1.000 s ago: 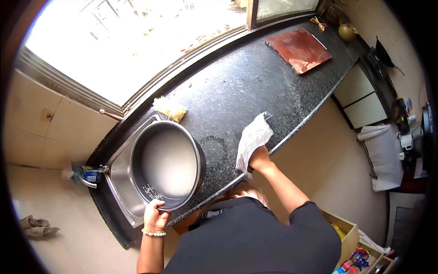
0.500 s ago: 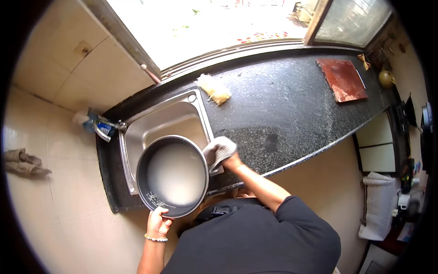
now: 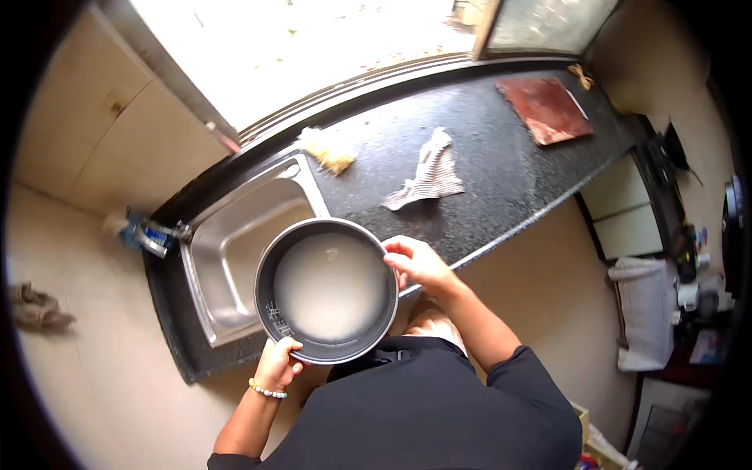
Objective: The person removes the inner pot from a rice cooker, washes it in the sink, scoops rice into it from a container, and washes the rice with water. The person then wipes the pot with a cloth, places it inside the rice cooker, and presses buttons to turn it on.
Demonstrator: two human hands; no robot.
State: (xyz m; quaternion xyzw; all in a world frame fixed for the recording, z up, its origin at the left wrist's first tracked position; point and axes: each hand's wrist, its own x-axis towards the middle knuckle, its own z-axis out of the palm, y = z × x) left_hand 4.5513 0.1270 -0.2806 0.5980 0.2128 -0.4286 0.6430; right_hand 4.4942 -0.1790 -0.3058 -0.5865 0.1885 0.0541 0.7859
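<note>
A dark grey rice cooker inner pot [image 3: 345,352] is held over the counter's front edge, overlapping the sink's near right corner. Cloudy whitish liquid [image 3: 333,286] covers its bottom, and measuring marks show on its inner wall. My left hand [image 3: 276,364], with a beaded bracelet at the wrist, grips the lower left rim, thumb on top. At the right rim, my right hand [image 3: 419,262] closes on the pot with thumb and fingers. A striped cloth [image 3: 431,176] lies crumpled on the counter beyond my right hand, apart from it.
The steel sink [image 3: 215,274] sits left, with a faucet [image 3: 184,231] and blue-labelled bottle [image 3: 145,235] beside it. A yellowish fibrous scrubber [image 3: 329,150] lies behind it on the black counter [image 3: 478,219]. A reddish board [image 3: 544,110] lies at the far right, below the window.
My right hand has let go of the striped cloth, now on the counter, and taken hold of the pot's right rim. The pot has shifted right, away from the sink's middle.
</note>
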